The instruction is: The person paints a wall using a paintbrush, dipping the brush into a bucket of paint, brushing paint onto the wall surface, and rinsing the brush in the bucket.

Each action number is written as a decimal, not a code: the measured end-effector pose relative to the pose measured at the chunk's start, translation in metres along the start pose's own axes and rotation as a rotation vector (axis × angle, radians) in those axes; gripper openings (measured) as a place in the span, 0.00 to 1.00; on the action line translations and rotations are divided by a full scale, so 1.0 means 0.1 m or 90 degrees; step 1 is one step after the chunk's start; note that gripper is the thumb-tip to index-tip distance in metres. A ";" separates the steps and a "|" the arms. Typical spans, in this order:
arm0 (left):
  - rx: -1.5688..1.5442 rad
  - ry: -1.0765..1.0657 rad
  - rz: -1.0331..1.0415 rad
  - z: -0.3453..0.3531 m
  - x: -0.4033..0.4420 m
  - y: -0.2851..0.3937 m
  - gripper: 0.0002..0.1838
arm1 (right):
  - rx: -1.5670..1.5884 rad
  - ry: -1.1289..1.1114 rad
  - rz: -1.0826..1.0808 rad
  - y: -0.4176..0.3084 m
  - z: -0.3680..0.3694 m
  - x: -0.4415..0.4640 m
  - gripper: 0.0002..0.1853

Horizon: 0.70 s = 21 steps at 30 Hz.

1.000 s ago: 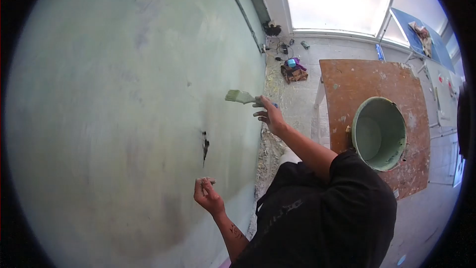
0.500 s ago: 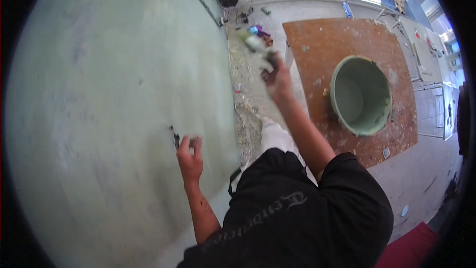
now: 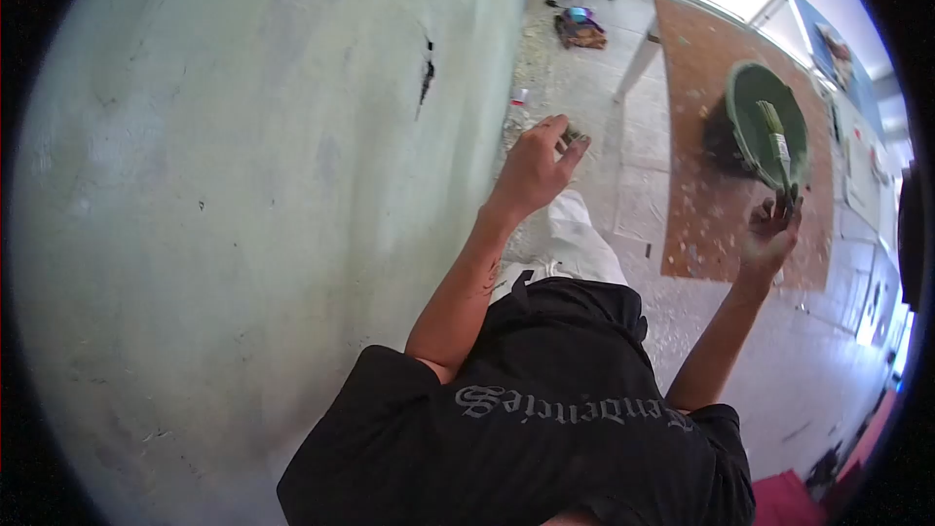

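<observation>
My right hand [image 3: 771, 234] is closed on the handle of a paintbrush [image 3: 779, 144], whose bristles point up over the opening of a large green bucket [image 3: 750, 112]. My left hand [image 3: 534, 161] is raised beside the wall, its fingers curled around a small dark greenish piece [image 3: 570, 136] that is too small to identify. The pale green wall [image 3: 253, 205] fills the left side and has a dark, narrow hole [image 3: 427, 78] above my left hand.
The bucket stands on a paint-spotted brown table [image 3: 701, 224]. Cloths [image 3: 581, 34] and cables lie on the floor near the wall's far end. A blue board [image 3: 813, 34] leans at the upper right, near white furniture [image 3: 862, 161].
My right hand has carried the brush from beside the wall to the bucket. My left hand has moved right, away from the wall's hole. The view has shifted.
</observation>
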<state>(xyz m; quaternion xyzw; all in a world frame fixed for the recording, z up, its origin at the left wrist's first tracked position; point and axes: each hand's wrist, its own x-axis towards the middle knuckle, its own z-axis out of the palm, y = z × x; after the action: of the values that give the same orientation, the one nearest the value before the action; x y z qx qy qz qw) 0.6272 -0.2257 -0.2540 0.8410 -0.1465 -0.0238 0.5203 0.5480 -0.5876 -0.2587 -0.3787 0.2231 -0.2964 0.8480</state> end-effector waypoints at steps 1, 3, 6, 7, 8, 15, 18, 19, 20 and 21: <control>0.008 -0.026 -0.006 0.01 -0.06 0.03 0.14 | -0.010 0.014 -0.011 -0.10 -0.08 -0.08 0.17; 0.021 -0.039 -0.008 0.07 -0.22 0.12 0.13 | -0.040 0.051 -0.037 -0.31 -0.25 -0.18 0.17; 0.154 -0.035 0.005 -0.03 -0.36 0.39 0.13 | -0.094 -0.007 -0.044 -0.52 -0.33 -0.15 0.18; 0.173 -0.052 0.033 -0.05 -0.40 0.54 0.13 | -0.186 0.034 -0.060 -0.59 -0.20 -0.16 0.18; 0.191 -0.072 0.067 -0.05 -0.43 0.65 0.14 | -0.276 0.080 -0.083 -0.66 -0.09 -0.15 0.19; 0.181 -0.111 0.107 0.30 -0.28 0.68 0.17 | -0.590 -0.218 -0.127 -0.80 0.45 0.37 0.16; 0.158 -0.114 0.104 0.63 -0.19 0.62 0.18 | -0.688 -0.285 -0.153 -0.88 0.74 0.56 0.14; 0.171 -0.127 0.089 0.72 -0.21 0.67 0.18 | -0.736 -0.336 -0.161 -0.87 0.76 0.67 0.14; 0.185 -0.141 0.068 0.77 -0.19 0.72 0.18 | -0.735 -0.351 -0.164 -0.84 0.73 0.84 0.14; 0.186 -0.124 0.053 0.90 -0.13 0.73 0.18 | -0.844 -0.357 -0.250 -0.81 0.61 1.09 0.13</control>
<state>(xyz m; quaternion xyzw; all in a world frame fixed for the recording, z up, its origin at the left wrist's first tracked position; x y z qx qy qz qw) 0.5809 -0.3303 -0.2318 0.8945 -0.2328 -0.0624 0.3765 0.6366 -0.6735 -0.1754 -0.9051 0.0584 -0.1380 0.3979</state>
